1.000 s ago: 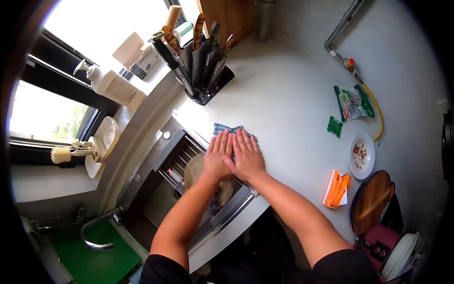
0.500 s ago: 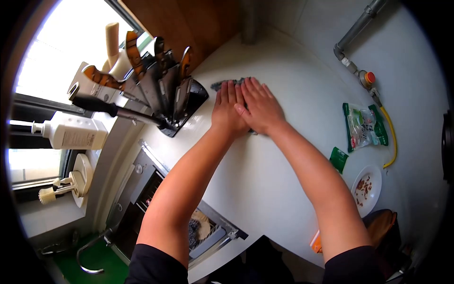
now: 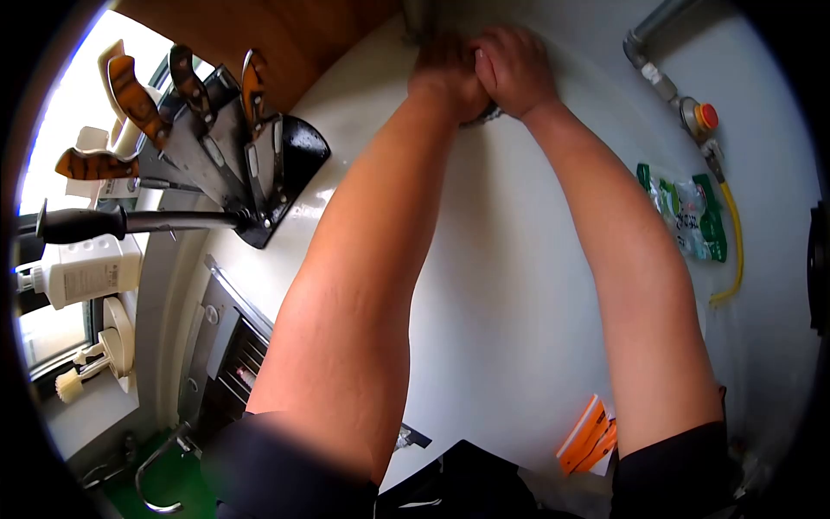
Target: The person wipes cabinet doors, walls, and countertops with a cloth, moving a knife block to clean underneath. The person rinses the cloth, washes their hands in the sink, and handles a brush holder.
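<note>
Bright daylight whitened the panes of a dark-framed window (image 3: 56,331) along the left edge of the frame, beside a pale sill (image 3: 95,424). A brown wooden panel (image 3: 259,26) stood at the upper left, and a smooth, pale grey wall (image 3: 769,173) filled the right side, where a grey pipe (image 3: 666,22) ran near the top. A metal sink (image 3: 201,346) showed at the lower left.

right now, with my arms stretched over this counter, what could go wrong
If the left hand swings back wide, that arm might bump the knife block close by on that side. Drawing back the right hand could let that arm brush the orange packet beside it.
</note>
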Demonstrator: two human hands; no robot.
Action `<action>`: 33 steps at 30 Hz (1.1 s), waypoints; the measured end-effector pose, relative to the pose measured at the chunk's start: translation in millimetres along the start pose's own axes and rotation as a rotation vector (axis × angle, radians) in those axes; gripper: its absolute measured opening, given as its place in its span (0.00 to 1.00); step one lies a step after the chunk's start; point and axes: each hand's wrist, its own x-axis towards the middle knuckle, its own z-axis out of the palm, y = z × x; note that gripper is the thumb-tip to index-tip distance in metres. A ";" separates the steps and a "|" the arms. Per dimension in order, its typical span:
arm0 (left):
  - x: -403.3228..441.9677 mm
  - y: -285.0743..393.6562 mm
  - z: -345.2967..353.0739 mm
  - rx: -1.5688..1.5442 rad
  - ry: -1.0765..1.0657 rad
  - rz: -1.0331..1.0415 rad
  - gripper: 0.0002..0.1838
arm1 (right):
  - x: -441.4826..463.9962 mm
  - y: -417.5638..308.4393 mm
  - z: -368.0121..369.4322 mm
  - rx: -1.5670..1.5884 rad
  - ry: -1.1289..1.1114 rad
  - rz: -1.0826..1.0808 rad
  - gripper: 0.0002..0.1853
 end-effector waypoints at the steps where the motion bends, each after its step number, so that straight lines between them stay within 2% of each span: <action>1: -5.0 6.9 -9.0 -0.001 -0.098 -0.060 0.35 | -10.1 -4.1 -2.2 -0.007 -0.007 -0.001 0.16; 2: -14.8 5.1 13.0 0.115 0.122 -0.045 0.37 | -13.8 -9.1 -5.4 0.087 -0.131 0.138 0.17; 3: -23.9 8.0 13.6 0.112 0.133 -0.050 0.37 | -10.2 -19.7 -15.6 0.182 -0.255 0.275 0.18; 4: -34.5 12.1 13.3 0.150 0.094 -0.065 0.38 | -14.4 -32.9 -31.6 0.226 -0.382 0.356 0.23; 5: -46.6 17.3 9.3 0.188 0.056 -0.076 0.39 | -26.5 -42.8 -36.0 0.219 -0.377 0.351 0.23; 7: -83.7 26.5 -3.7 0.147 0.052 -0.056 0.41 | -58.7 -62.2 -35.8 -0.102 -0.384 0.212 0.30; 8: -105.1 32.3 -13.6 0.129 0.019 -0.033 0.41 | -61.9 -81.8 -54.0 -0.123 -0.534 0.266 0.34; 9: -127.3 38.5 -22.4 0.110 -0.017 -0.008 0.42 | -72.7 -102.9 -66.4 -0.155 -0.495 0.271 0.33; 13: -225.2 59.0 -57.8 0.097 -0.119 0.011 0.44 | -125.0 -194.6 -118.7 -0.106 -0.544 0.367 0.34; 15: -274.7 74.9 -87.2 0.153 -0.345 -0.013 0.43 | -150.1 -242.5 -147.8 -0.084 -0.590 0.391 0.35; 17: -331.4 81.0 -93.6 0.133 -0.250 0.047 0.44 | -171.7 -286.7 -176.1 -0.037 -0.665 0.406 0.36; 20: -406.5 96.1 -115.5 0.129 -0.361 0.063 0.44 | -206.9 -348.5 -216.4 0.021 -0.799 0.418 0.38; 21: -429.3 101.0 -123.6 0.129 -0.382 0.061 0.45 | -216.3 -364.7 -228.1 0.043 -0.756 0.396 0.39; 23: -459.7 106.2 -143.5 -0.036 -0.361 0.023 0.43 | -218.3 -375.2 -246.7 0.176 -0.731 0.467 0.38; 24: -451.2 102.1 -162.5 -0.031 -0.358 0.016 0.43 | -229.0 -367.0 -235.3 0.263 -0.606 0.567 0.39; 25: -430.8 94.5 -183.9 -0.196 -0.440 -0.086 0.41 | -237.9 -355.5 -219.7 0.351 -0.475 0.665 0.40; 26: -419.6 87.3 -193.0 -0.368 -0.532 -0.188 0.40 | -216.2 -358.3 -222.7 0.217 -0.421 0.728 0.39; 27: -421.4 75.3 -170.8 -0.246 -0.219 -0.192 0.37 | -204.2 -355.0 -218.9 0.165 -0.396 0.704 0.35; 28: -417.9 66.0 -161.2 -0.132 -0.058 -0.230 0.37 | -197.5 -348.5 -214.8 0.149 -0.406 0.604 0.34; 29: -416.8 51.3 -142.8 -0.065 -0.072 -0.230 0.31 | -191.0 -340.6 -210.3 0.133 -0.413 0.501 0.32; 30: -415.2 43.3 -138.9 -0.037 -0.069 -0.163 0.25 | -182.7 -331.9 -207.5 0.130 -0.419 0.503 0.32; 31: -410.9 36.5 -135.5 -0.005 -0.061 -0.095 0.20 | -172.1 -322.6 -204.4 0.233 -0.556 0.580 0.30; 32: -397.8 33.6 -142.3 -0.006 -0.061 -0.091 0.20 | -162.2 -313.5 -200.9 0.337 -0.690 0.659 0.27; 33: -382.6 34.6 -157.9 -0.179 -0.191 -0.224 0.16 | -156.5 -301.0 -197.8 0.337 -0.692 0.665 0.27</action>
